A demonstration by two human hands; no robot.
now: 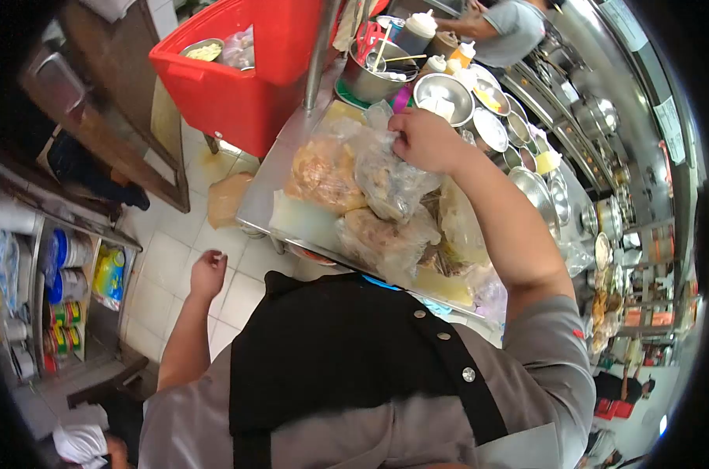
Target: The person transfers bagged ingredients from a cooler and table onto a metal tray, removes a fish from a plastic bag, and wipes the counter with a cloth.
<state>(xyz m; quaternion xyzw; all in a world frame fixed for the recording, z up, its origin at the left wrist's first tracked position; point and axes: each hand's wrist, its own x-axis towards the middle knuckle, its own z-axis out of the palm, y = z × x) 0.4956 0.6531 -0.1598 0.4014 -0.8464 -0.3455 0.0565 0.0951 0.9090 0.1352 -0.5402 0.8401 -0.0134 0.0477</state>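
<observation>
My right hand (425,141) is closed on the gathered top of a clear plastic bag (393,176), which holds pale food that I cannot make out. Beside it on the metal table lie a bag of orange-pink food (321,173) and another clear bag (385,241). A yellowish bag (460,219) sits under my right forearm. Off the table's left side, my left hand (208,273) hangs over the floor with its fingers curled together, apart from the bags.
A red cooler (229,94) stands beyond the table's left corner. Past the bags are a metal pot (362,82) with utensils, squeeze bottles (464,55) and metal bowls (444,98). Another person (511,31) is at the far side. Shelves (57,289) with jars stand at left.
</observation>
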